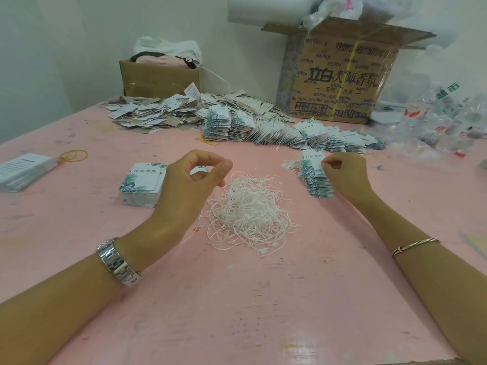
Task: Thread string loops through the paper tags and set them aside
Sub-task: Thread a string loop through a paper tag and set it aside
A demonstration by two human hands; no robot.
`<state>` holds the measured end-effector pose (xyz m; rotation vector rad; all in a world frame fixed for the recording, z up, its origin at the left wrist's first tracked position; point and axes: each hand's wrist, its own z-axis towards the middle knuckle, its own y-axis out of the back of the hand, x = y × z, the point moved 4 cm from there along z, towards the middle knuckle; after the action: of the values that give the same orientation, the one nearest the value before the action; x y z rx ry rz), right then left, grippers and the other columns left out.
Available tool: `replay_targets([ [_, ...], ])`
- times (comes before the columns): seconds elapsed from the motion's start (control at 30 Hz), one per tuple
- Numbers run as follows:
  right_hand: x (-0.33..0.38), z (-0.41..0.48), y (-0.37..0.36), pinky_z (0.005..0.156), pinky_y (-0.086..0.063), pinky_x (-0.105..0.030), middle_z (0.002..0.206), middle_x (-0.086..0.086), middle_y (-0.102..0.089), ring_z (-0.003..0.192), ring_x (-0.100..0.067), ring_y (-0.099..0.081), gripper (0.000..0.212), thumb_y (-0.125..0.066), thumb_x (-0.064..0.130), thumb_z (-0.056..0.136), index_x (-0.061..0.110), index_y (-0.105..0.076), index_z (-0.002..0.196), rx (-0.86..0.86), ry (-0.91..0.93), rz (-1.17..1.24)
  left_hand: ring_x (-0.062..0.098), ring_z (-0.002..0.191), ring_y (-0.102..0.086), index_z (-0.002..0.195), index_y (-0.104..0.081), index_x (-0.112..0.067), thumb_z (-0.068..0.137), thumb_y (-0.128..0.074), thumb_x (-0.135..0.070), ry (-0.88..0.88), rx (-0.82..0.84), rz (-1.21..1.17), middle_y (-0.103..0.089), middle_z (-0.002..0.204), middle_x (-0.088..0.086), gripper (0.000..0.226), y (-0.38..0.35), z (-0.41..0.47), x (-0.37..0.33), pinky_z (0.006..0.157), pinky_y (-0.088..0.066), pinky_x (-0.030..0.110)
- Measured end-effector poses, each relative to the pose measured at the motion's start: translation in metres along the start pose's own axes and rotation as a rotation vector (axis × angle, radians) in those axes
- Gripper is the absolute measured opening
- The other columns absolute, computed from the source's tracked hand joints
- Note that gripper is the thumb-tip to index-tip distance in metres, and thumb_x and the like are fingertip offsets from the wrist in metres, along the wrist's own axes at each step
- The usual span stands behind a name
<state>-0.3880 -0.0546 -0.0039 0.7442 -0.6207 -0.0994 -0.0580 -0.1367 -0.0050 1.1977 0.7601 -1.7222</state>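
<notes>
A tangled heap of white string loops (pixel 249 218) lies on the pink table (pixel 237 299) between my arms. My left hand (pixel 188 185) hovers just left of the heap, thumb and forefinger curved toward each other with nothing visible between them. Behind it sits a stack of white paper tags with green leaf print (pixel 142 184). My right hand (pixel 345 175) pinches the top tag of a fanned row of threaded tags (pixel 315 177) on the right.
Long rows of finished tags (pixel 276 130) and a loose tag pile (pixel 158 111) fill the table's far side. Two cardboard boxes (pixel 340 75) (pixel 158 77) stand behind. Another tag stack (pixel 23 171) and yellow rubber bands (pixel 72 156) lie at left; plastic bags (pixel 434 122) at right.
</notes>
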Motion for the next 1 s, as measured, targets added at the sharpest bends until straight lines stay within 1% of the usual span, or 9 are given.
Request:
replay_targets([
  [0.23, -0.002, -0.003, -0.004, 0.076, -0.046, -0.027, 0.091, -0.015, -0.073, 0.077, -0.019, -0.060, 0.013, -0.064, 0.004, 0.089, 0.001, -0.075, 0.096, 0.045, -0.045, -0.014, 0.010, 0.062, -0.054, 0.085, -0.068, -0.032, 0.069, -0.071, -0.054, -0.021, 0.011, 0.010, -0.068, 0.066, -0.009, 0.027, 0.000, 0.000, 0.001, 0.052, -0.042, 0.016],
  [0.37, -0.003, -0.002, -0.003, 0.082, -0.048, -0.033, 0.104, -0.018, -0.070, 0.092, -0.026, -0.061, 0.020, -0.064, 0.014, 0.092, 0.002, -0.073, 0.105, 0.035, -0.056, -0.065, 0.014, 0.063, -0.053, 0.086, -0.068, -0.031, 0.070, -0.072, -0.052, -0.024, 0.015, 0.007, -0.068, 0.066, -0.008, 0.026, -0.001, 0.000, 0.001, 0.050, -0.041, 0.017],
  [0.43, -0.003, -0.002, -0.004, 0.092, -0.047, -0.039, 0.118, -0.019, -0.064, 0.108, -0.032, -0.058, 0.043, -0.065, 0.035, 0.092, 0.003, -0.064, 0.120, 0.060, -0.101, -0.099, 0.013, 0.062, -0.052, 0.086, -0.068, -0.031, 0.071, -0.071, -0.052, -0.023, 0.015, 0.014, -0.067, 0.065, -0.008, 0.026, -0.001, 0.000, 0.001, 0.050, -0.041, 0.016],
  [0.5, -0.004, -0.005, -0.010, 0.098, -0.045, -0.045, 0.130, -0.020, -0.053, 0.121, -0.036, -0.050, 0.078, -0.066, 0.057, 0.084, 0.003, -0.047, 0.137, 0.142, -0.187, -0.133, 0.012, 0.062, -0.052, 0.086, -0.068, -0.030, 0.071, -0.071, -0.052, -0.023, 0.012, 0.019, -0.067, 0.064, -0.008, 0.027, -0.001, 0.000, 0.000, 0.050, -0.041, 0.016],
  [0.57, -0.002, -0.007, -0.016, 0.098, -0.045, -0.047, 0.137, -0.023, -0.045, 0.125, -0.039, -0.046, 0.102, -0.068, 0.066, 0.076, 0.000, -0.031, 0.144, 0.206, -0.215, -0.151, 0.012, 0.061, -0.052, 0.086, -0.068, -0.029, 0.071, -0.071, -0.052, -0.022, 0.009, 0.019, -0.066, 0.063, -0.008, 0.028, -0.001, 0.000, 0.000, 0.050, -0.040, 0.016],
  [0.6, -0.002, -0.008, -0.018, 0.096, -0.045, -0.047, 0.137, -0.025, -0.044, 0.125, -0.041, -0.045, 0.107, -0.070, 0.067, 0.074, -0.002, -0.027, 0.144, 0.212, -0.209, -0.157, 0.013, 0.061, -0.051, 0.087, -0.068, -0.029, 0.071, -0.071, -0.052, -0.021, 0.009, 0.021, -0.066, 0.063, -0.008, 0.028, -0.001, 0.000, 0.000, 0.049, -0.040, 0.016],
  [0.7, 0.000, -0.008, -0.020, 0.088, -0.045, -0.045, 0.129, -0.026, -0.048, 0.119, -0.042, -0.047, 0.104, -0.074, 0.061, 0.074, -0.004, -0.027, 0.140, 0.183, -0.182, -0.159, 0.008, 0.057, -0.051, 0.087, -0.068, -0.027, 0.071, -0.071, -0.051, -0.018, 0.008, 0.018, -0.066, 0.061, -0.008, 0.029, -0.001, 0.000, 0.000, 0.049, -0.040, 0.015],
  [0.8, 0.001, -0.008, -0.021, 0.076, -0.039, -0.037, 0.121, -0.026, -0.052, 0.112, -0.042, -0.051, 0.093, -0.077, 0.053, 0.076, -0.003, -0.031, 0.134, 0.162, -0.169, -0.140, 0.003, 0.054, -0.051, 0.087, -0.068, -0.026, 0.071, -0.071, -0.049, -0.015, 0.006, 0.015, -0.065, 0.060, -0.009, 0.028, -0.001, 0.000, 0.000, 0.049, -0.040, 0.014],
  [1.0, 0.002, -0.008, -0.022, 0.076, -0.037, -0.035, 0.122, -0.027, -0.053, 0.112, -0.041, -0.051, 0.089, -0.078, 0.046, 0.078, -0.004, -0.030, 0.135, 0.155, -0.164, -0.127, 0.000, 0.050, -0.049, 0.088, -0.067, -0.023, 0.076, -0.072, -0.043, -0.010, 0.002, 0.009, -0.064, 0.057, -0.009, 0.024, -0.001, 0.000, 0.000, 0.050, -0.040, 0.011],
])
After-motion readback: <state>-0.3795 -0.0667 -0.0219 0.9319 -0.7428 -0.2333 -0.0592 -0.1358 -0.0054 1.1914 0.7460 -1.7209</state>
